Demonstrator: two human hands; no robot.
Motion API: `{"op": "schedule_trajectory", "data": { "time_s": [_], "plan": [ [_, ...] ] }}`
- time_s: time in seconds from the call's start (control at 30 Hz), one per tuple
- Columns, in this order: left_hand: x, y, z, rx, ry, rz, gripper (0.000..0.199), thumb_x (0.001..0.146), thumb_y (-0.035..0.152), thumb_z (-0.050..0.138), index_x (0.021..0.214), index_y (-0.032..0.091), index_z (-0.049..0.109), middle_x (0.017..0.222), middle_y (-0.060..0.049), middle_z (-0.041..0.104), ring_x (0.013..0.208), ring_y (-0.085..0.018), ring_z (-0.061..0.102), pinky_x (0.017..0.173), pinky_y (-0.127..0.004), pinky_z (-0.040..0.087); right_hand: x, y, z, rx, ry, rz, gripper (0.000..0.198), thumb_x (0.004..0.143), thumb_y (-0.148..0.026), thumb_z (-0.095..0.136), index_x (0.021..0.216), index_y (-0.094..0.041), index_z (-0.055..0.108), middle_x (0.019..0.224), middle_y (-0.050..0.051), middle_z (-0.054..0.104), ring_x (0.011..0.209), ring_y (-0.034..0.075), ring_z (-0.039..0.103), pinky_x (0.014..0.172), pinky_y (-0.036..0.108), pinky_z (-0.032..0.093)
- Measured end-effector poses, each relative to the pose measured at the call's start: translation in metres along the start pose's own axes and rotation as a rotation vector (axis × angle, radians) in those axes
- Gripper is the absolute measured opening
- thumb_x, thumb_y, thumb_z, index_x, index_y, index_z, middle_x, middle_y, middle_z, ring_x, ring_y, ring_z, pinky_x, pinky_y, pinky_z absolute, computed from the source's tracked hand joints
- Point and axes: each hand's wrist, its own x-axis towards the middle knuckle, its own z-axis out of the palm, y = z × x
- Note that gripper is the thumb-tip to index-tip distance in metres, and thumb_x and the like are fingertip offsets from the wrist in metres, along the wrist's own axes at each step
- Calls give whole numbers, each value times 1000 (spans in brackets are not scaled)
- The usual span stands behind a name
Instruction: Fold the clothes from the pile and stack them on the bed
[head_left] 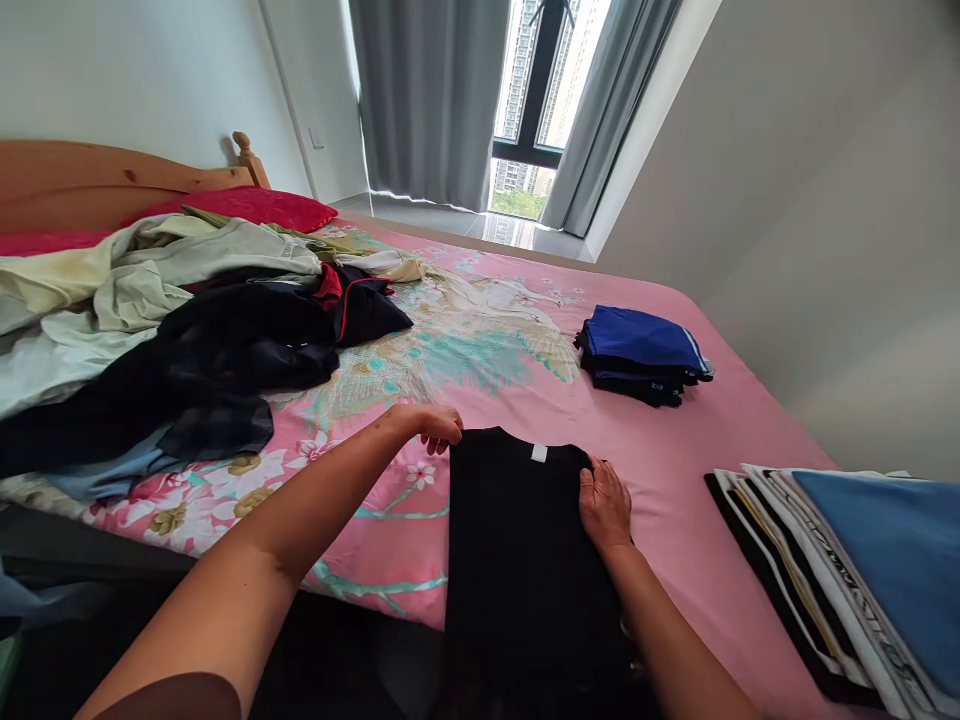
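A black shirt (525, 560) with a white neck label lies with its collar on the bed's near side and its lower part hanging toward me over the front edge. My left hand (441, 427) is closed in a pinch on its upper left corner. At the upper right side of the shirt, my right hand (606, 500) grips the edge, thumb on the cloth and fingertips partly hidden. Its sides run nearly straight down from the collar.
Loose clothes (225, 330) lie heaped on the left of the bed (510, 410), below a red pillow (240, 208). A folded blue and black pile (641, 340) sits farther back; a larger folded stack (885, 570) is at right. A wall borders the right.
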Motion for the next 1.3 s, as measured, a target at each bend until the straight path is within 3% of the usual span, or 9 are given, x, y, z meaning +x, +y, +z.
{"op": "schedule_trajectory", "data": {
  "time_s": [0.1, 0.27, 0.37, 0.67, 1.03, 1.3],
  "plan": [
    [-2, 5, -5, 30, -8, -11, 6, 54, 16, 52, 59, 15, 55, 48, -3, 60, 43, -15, 56, 44, -22, 40, 1, -1, -2, 4, -22, 16, 59, 92, -44, 19, 137, -14, 43, 142, 7, 42, 136, 21, 29, 112, 39, 20],
    [0, -3, -2, -29, -25, 86, 25, 53, 12, 51, 74, 18, 64, 63, 2, 63, 52, -11, 59, 46, -18, 40, 1, 1, 0, 21, -27, 8, 60, 92, -46, 18, 138, -17, 41, 143, 5, 41, 137, 21, 27, 112, 41, 19],
    [3, -10, 2, -37, 4, 116, 19, 55, 12, 53, 71, 18, 62, 56, 4, 56, 49, -9, 53, 43, -16, 36, 0, 1, 0, 31, -16, -4, 60, 92, -47, 17, 138, -17, 42, 143, 5, 41, 137, 22, 27, 112, 41, 19],
    [1, 20, 11, 7, -62, 172, 16, 79, 28, 48, 90, 20, 57, 72, 1, 66, 43, -8, 50, 42, -17, 36, 1, 2, -1, 74, -35, 12, 60, 92, -48, 17, 139, -20, 40, 144, 4, 39, 138, 20, 25, 112, 42, 17],
    [-19, 24, -3, 263, 19, 66, 17, 78, 29, 56, 65, 18, 51, 44, 1, 58, 46, -13, 52, 55, -23, 42, 0, 1, 1, 46, -52, 24, 63, 92, -51, 15, 141, -19, 38, 146, 4, 36, 139, 20, 22, 113, 42, 15],
    [-7, 5, 0, 194, 97, 50, 21, 68, 34, 65, 60, 17, 55, 41, 3, 51, 45, -12, 50, 57, -23, 41, 0, 3, 2, 21, -26, 1, 61, 93, -50, 15, 140, -20, 39, 145, 4, 37, 139, 20, 23, 112, 42, 16]
  ]
}}
